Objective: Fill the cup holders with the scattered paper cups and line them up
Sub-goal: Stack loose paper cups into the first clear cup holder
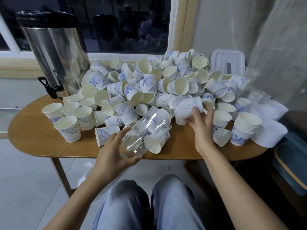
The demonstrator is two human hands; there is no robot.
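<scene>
A large heap of white paper cups with blue patterns [149, 83] covers the back and middle of the wooden table [33, 138]. My left hand [114, 150] grips a clear plastic cup holder tube [146, 131], tilted with its open end toward me above the table's front edge. My right hand [201, 123] is closed on a paper cup [186, 107] lying on its side at the heap's near right. A nested stack of cups [244, 128] stands at the right. Several single cups [68, 128] stand upright at the left.
A steel drinks urn with a black tap [54, 58] stands at the back left. A white plastic lid [228, 62] leans at the back right, with clear and white plastic pieces [269, 130] on the table's right end. My knees are below the table's front edge.
</scene>
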